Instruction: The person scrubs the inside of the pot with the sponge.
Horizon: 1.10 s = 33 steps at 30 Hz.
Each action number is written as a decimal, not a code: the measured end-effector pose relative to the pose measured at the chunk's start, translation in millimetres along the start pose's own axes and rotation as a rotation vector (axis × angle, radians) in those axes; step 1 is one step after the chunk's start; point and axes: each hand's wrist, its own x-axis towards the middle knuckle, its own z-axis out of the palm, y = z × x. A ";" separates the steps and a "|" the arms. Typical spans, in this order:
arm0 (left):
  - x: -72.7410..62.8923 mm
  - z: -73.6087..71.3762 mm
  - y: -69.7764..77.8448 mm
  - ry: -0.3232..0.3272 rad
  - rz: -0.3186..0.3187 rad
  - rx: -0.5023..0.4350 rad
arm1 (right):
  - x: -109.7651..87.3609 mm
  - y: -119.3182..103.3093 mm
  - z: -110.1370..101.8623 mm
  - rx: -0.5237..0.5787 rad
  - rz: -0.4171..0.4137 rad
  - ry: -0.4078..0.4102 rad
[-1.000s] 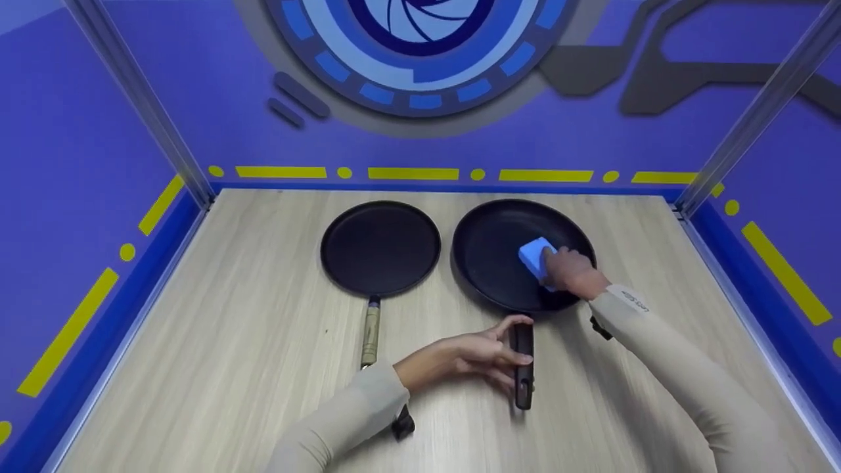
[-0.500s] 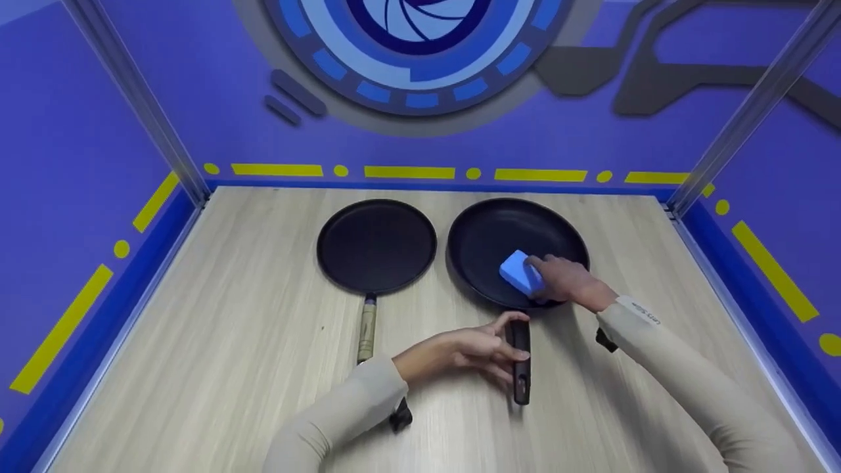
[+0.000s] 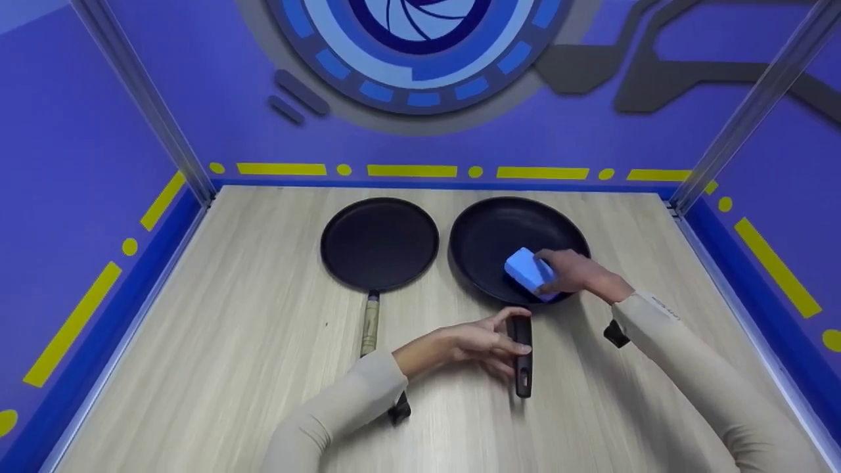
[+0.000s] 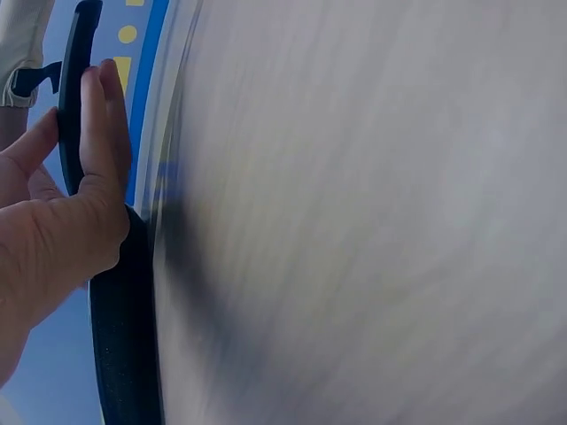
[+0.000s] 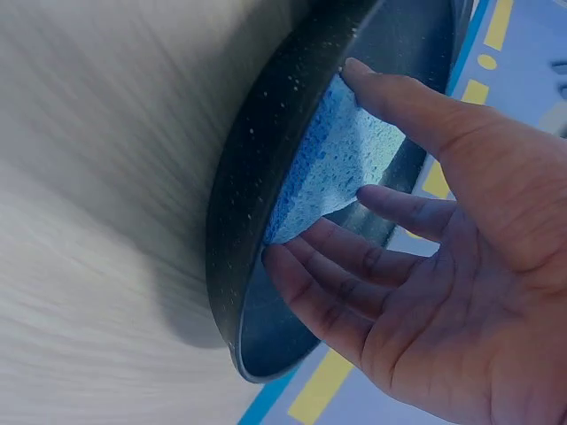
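A deep black frying pan [image 3: 486, 230] stands on the right side of the wooden table, its handle [image 3: 523, 374] pointing toward me. My left hand [image 3: 476, 341] grips that handle from the left, thumb and fingers on either side of it, as the left wrist view shows too. Inside the pan, near its front right wall, is a light blue sponge [image 3: 525, 266]. My right hand [image 3: 571, 270] pinches the sponge between thumb and fingers. In the right wrist view the porous sponge [image 5: 328, 168] shows just behind the pan's speckled rim, with the fingertips along its edges.
A flat black pan [image 3: 380, 243] lies left of the frying pan, its wood-patterned handle [image 3: 370, 322] partly behind my left forearm. Blue panels with yellow marks [image 3: 412, 171] enclose the table [image 3: 263, 295] at the back and both sides.
My right hand has drawn the sponge toward me and left inside the pan, then slightly back to the right. My left hand has kept its hold on the handle.
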 end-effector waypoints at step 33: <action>-140.6 -120.5 33.6 0.249 0.165 0.167 | -65.3 95.2 -40.0 0.111 0.257 0.182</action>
